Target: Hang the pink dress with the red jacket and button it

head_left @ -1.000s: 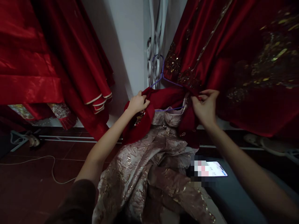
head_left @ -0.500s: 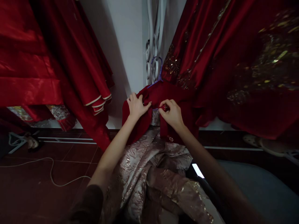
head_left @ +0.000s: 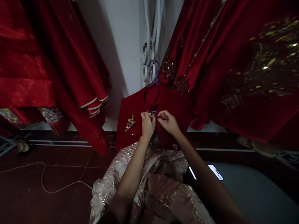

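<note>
A dark red jacket (head_left: pixel 177 104) with a round neckline hangs on a purple hanger (head_left: pixel 156 76) in front of me. My left hand (head_left: pixel 149 125) is closed on the jacket's front edge just below the neck. Close to its right, my right hand (head_left: pixel 170 123) pinches the opposite front edge; a small bit of red shows between its fingers. Exactly what lies between the fingertips is too small to make out. A gold brooch with hanging beads (head_left: pixel 131 122) sits on the jacket's left side. Shiny pale brocade fabric (head_left: pixel 105 189) is bunched below the jacket.
Red garments (head_left: pixel 87 77) hang at the left, and red gowns with gold sequins (head_left: pixel 268 62) at the right. A white scrolled metal stand (head_left: pixel 146 40) rises behind the hanger. A lit phone (head_left: pixel 216 172) lies on a grey surface (head_left: pixel 245 186). A white cable (head_left: pixel 43 177) runs over the tiled floor.
My left hand has moved right, from the jacket's left panel to the front edge beside my right hand. The left panel now lies flatter, and its brooch has come into view.
</note>
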The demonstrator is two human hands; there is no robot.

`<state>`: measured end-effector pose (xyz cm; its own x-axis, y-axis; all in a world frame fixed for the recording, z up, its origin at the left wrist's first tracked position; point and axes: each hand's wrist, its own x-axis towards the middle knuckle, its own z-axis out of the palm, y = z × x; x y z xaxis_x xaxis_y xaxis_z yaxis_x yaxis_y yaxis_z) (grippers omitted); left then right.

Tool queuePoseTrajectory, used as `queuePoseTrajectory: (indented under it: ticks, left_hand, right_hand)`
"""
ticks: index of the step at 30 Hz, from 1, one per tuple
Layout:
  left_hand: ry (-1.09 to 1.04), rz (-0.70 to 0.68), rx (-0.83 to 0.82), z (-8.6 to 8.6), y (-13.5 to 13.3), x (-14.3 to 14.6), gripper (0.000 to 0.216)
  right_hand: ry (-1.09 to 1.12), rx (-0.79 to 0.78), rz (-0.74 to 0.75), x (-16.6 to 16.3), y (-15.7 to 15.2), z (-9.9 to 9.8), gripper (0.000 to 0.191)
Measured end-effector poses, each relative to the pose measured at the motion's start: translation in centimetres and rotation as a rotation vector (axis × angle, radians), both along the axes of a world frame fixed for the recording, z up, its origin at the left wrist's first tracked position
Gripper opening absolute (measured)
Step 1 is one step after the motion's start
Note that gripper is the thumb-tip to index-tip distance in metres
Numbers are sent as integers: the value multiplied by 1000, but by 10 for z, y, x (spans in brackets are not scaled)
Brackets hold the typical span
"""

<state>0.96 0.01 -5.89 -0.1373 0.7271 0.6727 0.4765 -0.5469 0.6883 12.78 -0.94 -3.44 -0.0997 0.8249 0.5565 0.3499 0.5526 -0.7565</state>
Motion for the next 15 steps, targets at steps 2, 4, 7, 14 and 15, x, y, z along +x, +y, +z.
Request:
queuePoseTrajectory:
  ticks: [2,4,7,14,15]
  left_hand:
    - [-44,10,46,-4,0,-4,9]
    - [-117,21,86,-3,-1,-7,16]
    - [-290,-1,56,-1,-2,-7,18]
    - [-220,170,-132,0,14,7,40]
    - [-219,176,-145,1,15,7,39]
  right_hand:
    - [7,-34,50,-1,-1,-2,24]
    - [30,-50,97,-3,-1,-4,32]
    - [74,-38,119,-6,0,-6,32]
    - [63,-13,47,-1,7,-2,23]
    - [52,-11,48,0,7,-2,24]
